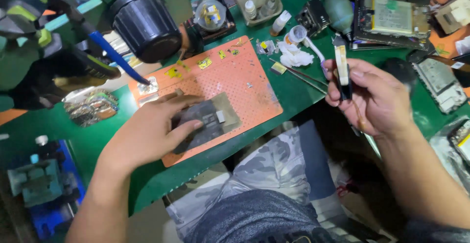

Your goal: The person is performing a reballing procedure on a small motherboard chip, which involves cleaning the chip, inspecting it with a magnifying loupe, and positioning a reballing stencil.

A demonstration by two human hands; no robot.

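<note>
Pressing a dark flat part [208, 120] onto the orange mat [245, 84], the left hand [152, 130] is lying flat, fingers together; the right hand [377, 101] is pinching 1 thin strip-like tool [342, 71] upright.

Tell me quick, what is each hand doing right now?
Left hand: fingers pressed down on a dark flat part on the orange mat, not gripping it.
Right hand: closed around a small brush-like tool.
</note>
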